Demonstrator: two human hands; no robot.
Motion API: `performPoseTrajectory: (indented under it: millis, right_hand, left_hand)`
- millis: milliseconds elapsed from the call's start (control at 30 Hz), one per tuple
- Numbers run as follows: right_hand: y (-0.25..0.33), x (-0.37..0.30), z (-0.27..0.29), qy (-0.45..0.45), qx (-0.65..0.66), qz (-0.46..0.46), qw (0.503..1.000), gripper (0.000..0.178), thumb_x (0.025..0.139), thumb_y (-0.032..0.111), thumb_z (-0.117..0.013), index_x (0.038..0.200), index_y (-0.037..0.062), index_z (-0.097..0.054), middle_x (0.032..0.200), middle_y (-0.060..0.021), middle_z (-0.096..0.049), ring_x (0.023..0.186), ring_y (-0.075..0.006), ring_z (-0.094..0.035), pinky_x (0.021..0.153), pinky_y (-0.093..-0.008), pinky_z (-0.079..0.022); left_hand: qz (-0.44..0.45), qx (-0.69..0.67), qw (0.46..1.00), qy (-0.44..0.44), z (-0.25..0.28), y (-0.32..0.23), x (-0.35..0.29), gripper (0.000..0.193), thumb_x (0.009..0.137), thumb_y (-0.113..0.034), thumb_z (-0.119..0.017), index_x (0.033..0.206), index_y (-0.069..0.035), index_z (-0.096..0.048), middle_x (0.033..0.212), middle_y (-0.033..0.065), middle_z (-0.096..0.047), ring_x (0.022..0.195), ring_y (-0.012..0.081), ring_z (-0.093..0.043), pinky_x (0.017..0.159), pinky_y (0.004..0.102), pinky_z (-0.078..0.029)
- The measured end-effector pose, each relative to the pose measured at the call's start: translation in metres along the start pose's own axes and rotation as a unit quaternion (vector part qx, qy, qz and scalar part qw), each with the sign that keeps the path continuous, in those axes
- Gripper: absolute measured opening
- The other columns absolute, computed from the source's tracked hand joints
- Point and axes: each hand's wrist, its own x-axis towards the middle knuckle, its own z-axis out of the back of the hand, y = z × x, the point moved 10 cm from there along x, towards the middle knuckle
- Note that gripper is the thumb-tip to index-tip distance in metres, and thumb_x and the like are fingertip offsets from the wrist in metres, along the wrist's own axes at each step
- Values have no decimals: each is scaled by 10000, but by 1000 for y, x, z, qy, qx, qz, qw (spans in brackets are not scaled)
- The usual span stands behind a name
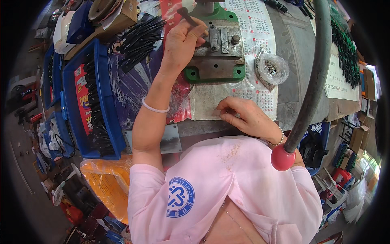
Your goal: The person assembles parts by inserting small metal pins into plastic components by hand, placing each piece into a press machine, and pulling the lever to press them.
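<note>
My left hand [182,45] is closed around a short dark rod-like piece [187,17], whose thicker end sticks out above the fingers. It is at the left side of a metal fixture [224,40] on the green base [235,73] of a hand press. The tip of the piece near the fixture is partly hidden by my fingers. My right hand [250,118] rests near the table's front edge on calendar paper [205,103]. Its fingers are curled, thumb against them; whatever they hold, if anything, cannot be made out.
The press's long lever [313,87] with a red ball knob [283,157] arches down on the right. A clear plastic bag [274,69] holds small metal parts. Thin black pieces [140,40] lie heaped left; a blue bin [115,134] contains more. Green-black strips [345,49] lie far right.
</note>
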Motion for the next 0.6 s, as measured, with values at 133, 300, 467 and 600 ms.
performPoseTrajectory:
  millis: [133,300,467,600]
  right_hand:
    - [-3,1,-2,3,-10,2,1000,174,884,84,-628,1032,-1,-598,886,-137,-638,813,-265,-649,721,-348,-504]
    - [-1,5,-2,0,-15,4,1000,172,881,77,-626,1030,-4,-595,889,-141,-639,822,-275,-648,727,-355,-504]
    - [15,17,23,-73,-30,73,994,143,853,46,-602,986,-7,-594,870,-157,-644,782,-300,-649,704,-369,-502]
    - [21,44,79,-252,26,66,965,166,864,36,-636,1026,3,-614,834,-86,-638,708,-145,-611,655,-280,-494]
  left_hand:
    - [-11,10,1000,4,-3,-3,0,144,978,-179,-582,1016,-69,-666,907,-8,-665,732,52,-599,695,209,-529]
    - [-98,75,992,-15,-7,-19,-1,114,949,-140,-612,986,-51,-673,841,7,-674,709,65,-622,656,211,-522]
    - [-219,254,942,-30,-13,-44,-11,109,895,-78,-639,985,-22,-662,778,68,-680,632,130,-650,616,254,-525]
    - [-191,244,951,-11,-15,-41,-8,106,897,-58,-625,990,-14,-655,825,85,-688,668,148,-662,630,262,-529]
